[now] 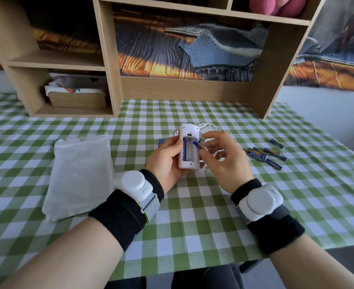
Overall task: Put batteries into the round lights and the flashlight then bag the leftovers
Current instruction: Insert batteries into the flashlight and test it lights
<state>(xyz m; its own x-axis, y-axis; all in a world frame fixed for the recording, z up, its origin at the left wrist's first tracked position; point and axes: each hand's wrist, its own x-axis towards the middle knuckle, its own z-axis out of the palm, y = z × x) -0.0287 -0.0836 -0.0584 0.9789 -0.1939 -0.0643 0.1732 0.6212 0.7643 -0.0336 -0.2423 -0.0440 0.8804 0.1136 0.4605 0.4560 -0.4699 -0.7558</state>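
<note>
My left hand (165,161) grips a white flashlight (189,132) upright above the table, its battery bay facing me. One blue battery (184,151) sits in the left slot. My right hand (224,159) pinches a second blue battery (200,145), tilted, its top end at the upper part of the right slot. A white round light (209,127) lies on the cloth just behind the flashlight, partly hidden. Several loose blue batteries (263,154) lie to the right. A frosted plastic bag (80,174) lies flat at the left.
A wooden shelf unit (113,80) stands at the back of the green checked tablecloth (192,215), holding a woven basket (77,99). A blue battery pack (162,141) peeks out behind my left hand. The table's front edge is near my forearms.
</note>
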